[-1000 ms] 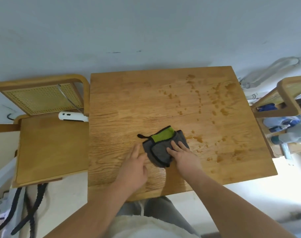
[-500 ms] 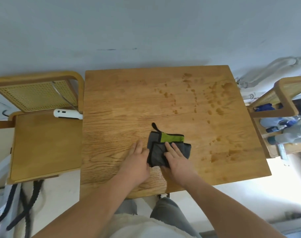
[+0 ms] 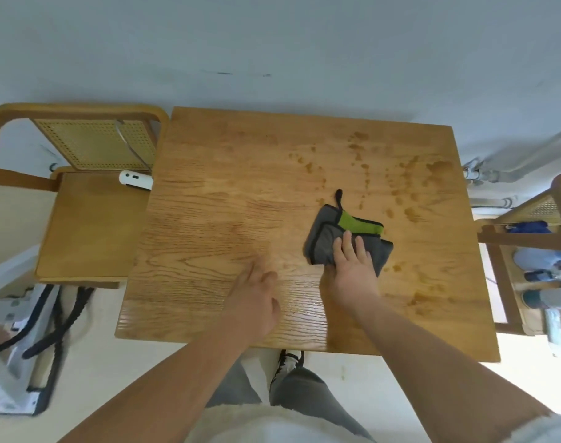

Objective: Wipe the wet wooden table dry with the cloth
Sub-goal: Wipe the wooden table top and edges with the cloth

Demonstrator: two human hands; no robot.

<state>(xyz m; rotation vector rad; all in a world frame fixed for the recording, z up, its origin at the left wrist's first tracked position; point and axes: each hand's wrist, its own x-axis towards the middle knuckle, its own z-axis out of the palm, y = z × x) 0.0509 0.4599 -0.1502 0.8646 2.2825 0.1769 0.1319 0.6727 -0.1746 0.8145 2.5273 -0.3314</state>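
Note:
A square wooden table [image 3: 228,193] fills the middle of the view. Dark water drops [image 3: 410,190] speckle its far right part and its near right edge. A folded grey cloth with a green patch and a black loop [image 3: 324,235] lies right of the table's centre. My right hand [image 3: 352,263] presses flat on the cloth's near half, fingers spread. My left hand [image 3: 253,295] rests on bare wood to the cloth's left, apart from it, holding nothing.
A wooden chair with a cane back [image 3: 90,215] stands against the table's left edge, a white device [image 3: 135,180] on its seat. A second chair [image 3: 528,238] with bottles sits on the right. Black straps and white gear [image 3: 20,340] lie on the floor at left.
My right hand has slid the cloth to the right, towards the wet drops. My left hand has come off the cloth and stayed behind on the bare wood.

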